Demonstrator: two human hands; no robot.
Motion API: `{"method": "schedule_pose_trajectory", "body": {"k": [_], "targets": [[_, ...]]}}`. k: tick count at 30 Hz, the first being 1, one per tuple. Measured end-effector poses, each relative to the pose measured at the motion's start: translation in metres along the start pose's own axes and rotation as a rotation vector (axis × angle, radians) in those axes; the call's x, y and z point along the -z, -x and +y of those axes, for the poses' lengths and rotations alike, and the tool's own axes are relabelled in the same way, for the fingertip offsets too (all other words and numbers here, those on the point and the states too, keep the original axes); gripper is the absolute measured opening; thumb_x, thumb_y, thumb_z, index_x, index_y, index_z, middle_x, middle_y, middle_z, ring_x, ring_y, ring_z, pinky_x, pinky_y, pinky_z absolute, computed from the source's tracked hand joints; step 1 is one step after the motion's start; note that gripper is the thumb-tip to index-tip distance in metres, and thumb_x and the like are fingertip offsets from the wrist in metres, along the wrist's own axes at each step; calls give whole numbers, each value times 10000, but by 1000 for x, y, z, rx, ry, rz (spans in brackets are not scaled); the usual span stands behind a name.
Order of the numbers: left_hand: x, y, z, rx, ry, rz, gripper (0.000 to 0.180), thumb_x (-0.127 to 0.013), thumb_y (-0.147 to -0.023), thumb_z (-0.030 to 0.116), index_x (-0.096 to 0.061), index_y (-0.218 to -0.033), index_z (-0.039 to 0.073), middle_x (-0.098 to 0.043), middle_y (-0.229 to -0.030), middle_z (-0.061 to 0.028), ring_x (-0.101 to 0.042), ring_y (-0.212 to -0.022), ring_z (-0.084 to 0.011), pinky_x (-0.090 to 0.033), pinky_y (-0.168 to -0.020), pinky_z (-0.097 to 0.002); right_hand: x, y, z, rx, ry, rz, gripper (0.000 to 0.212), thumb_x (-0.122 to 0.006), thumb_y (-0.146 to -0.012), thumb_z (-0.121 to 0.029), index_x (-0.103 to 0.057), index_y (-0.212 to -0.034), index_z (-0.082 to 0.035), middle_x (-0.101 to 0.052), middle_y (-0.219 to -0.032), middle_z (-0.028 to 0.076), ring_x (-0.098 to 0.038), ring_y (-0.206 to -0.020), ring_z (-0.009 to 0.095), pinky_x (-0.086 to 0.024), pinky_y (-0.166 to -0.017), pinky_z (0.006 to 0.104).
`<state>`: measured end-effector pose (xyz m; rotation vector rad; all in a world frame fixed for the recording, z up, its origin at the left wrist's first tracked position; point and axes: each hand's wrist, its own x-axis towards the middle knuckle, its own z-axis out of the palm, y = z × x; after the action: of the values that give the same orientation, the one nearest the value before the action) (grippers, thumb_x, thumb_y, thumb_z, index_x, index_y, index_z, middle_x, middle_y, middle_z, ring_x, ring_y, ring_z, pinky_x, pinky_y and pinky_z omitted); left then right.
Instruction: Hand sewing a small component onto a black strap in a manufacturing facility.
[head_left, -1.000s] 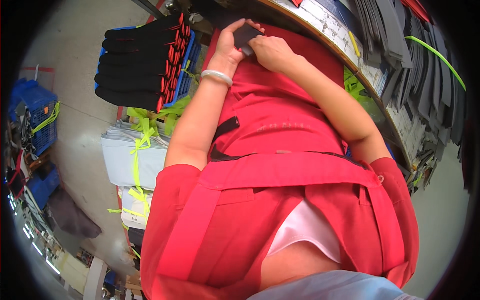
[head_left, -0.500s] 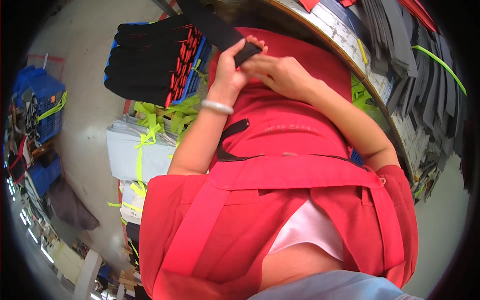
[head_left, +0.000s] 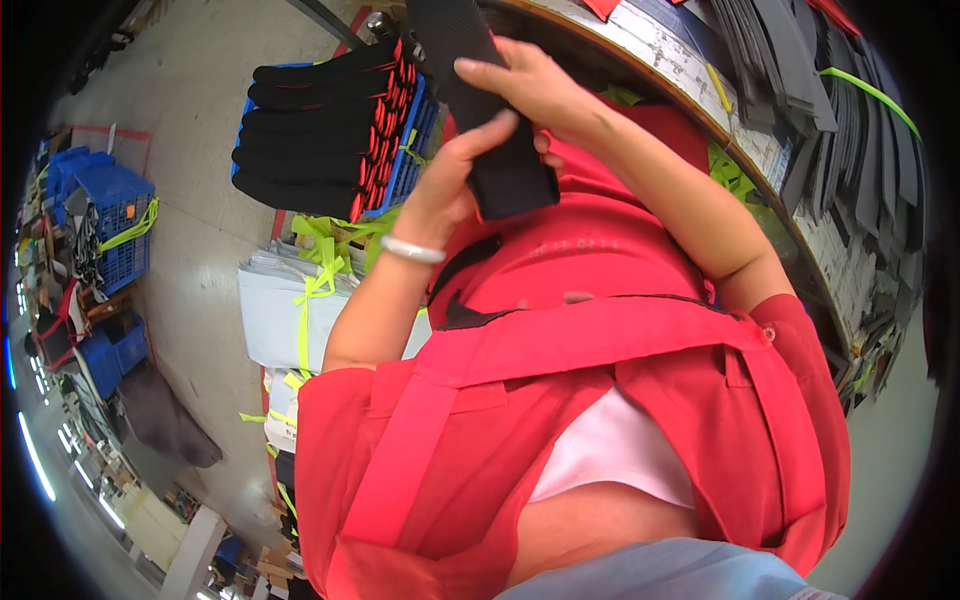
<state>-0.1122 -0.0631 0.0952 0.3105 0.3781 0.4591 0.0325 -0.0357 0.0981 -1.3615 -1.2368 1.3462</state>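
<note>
From my seat, far left, I see blue crates (head_left: 112, 215) standing on the floor (head_left: 190, 130), stuffed with mixed goods and crossed by a yellow-green strap. Nearer the middle, a blue bin (head_left: 408, 150) carries a stack (head_left: 320, 135) of black pieces with red edging, lying on their sides. Just below it lie white bundles (head_left: 280, 315) tied with yellow-green ties (head_left: 318, 285).

Next comes my left hand (head_left: 455, 190), a pale bangle (head_left: 412, 250) on its wrist. Its grip is closed around the lower part of a long black strip (head_left: 490, 130), thumb on the front face, fingers behind and mostly hidden. The strip stands roughly upright in front of my chest, over my red apron (head_left: 600, 350), its upper end running up toward the counter edge.

My right hand (head_left: 535, 85) is just above and to the right, touching the same strip. Its fingers lie curled across the upper half, the grip wrapped loosely on the strip; I cannot tell how tightly it presses. The two hands are close together, almost touching, with the strip between them.

To the right, the counter (head_left: 700, 95) curves away, its rim lined with printed paper. On it, further right, dark grey sheets (head_left: 850, 140) stand packed in rows, and one yellow-green band (head_left: 870, 95) crosses them.
</note>
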Motion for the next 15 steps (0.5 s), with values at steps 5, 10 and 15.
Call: {"method": "schedule_pose_trajectory", "body": {"k": [5,10,15], "targets": [[-26,-7,-24,79,-262,7,319,-465,-999,277,-566,-998,-25,-598,-791,-100,-669,-751,-275,-575,-685,-384,51,-20,-64,36,-86,137,199,-552,-930,-115,-594,-1081,7,-645,-829,34,-592,-670,111,-515,-626,268],[-22,9,-32,42,-512,80,386,-474,-1000,295,-622,-891,-45,-614,-746,-90,-619,-578,-200,-526,-598,-307,50,-10,-29,256,43,145,204,-555,-929,-104,-597,-1085,21,-626,-865,13,-566,-737,97,-484,-668,255],[-13,22,-35,17,-1003,-201,399,-505,-983,285,-670,-820,-39,-625,-775,-66,-608,-749,-143,-492,-707,-284,74,-36,-8,408,177,377,192,-534,-927,-71,-592,-1085,22,-628,-845,41,-577,-753,112,-488,-694,262]]}}
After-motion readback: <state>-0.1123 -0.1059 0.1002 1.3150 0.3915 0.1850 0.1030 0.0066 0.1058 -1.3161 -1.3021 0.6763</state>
